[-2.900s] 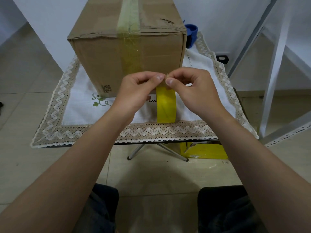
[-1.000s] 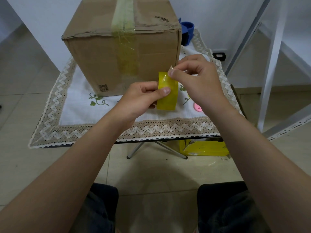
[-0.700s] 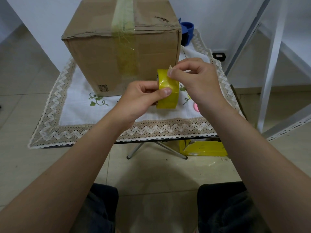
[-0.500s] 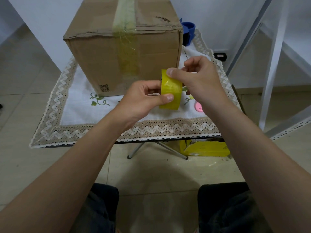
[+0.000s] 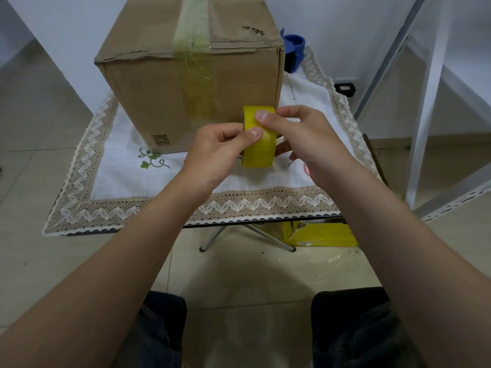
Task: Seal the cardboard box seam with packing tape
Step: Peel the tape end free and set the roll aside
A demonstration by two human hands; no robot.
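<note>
Gripping the yellow tape roll (image 5: 259, 144) from either side, both hands hold it up in front of the cardboard box (image 5: 186, 83), clear of the cloth below. The left hand (image 5: 215, 152) is curled around the roll's left face, its thumb lying across the roll's outer band. The right hand (image 5: 300, 139) closes on the right face, its thumb pressed on the band near the top, the other fingers bent behind. The box stands on a white tablecloth (image 5: 127, 166) with a lace zigzag border and a green embroidered sprig. A strip of pale yellow-green tape (image 5: 195, 49) runs along the box's top seam and down the near face. Behind the box's right corner stands a blue object (image 5: 293, 49). Under the table lies a yellow package (image 5: 322, 235) on the tiled floor.
</note>
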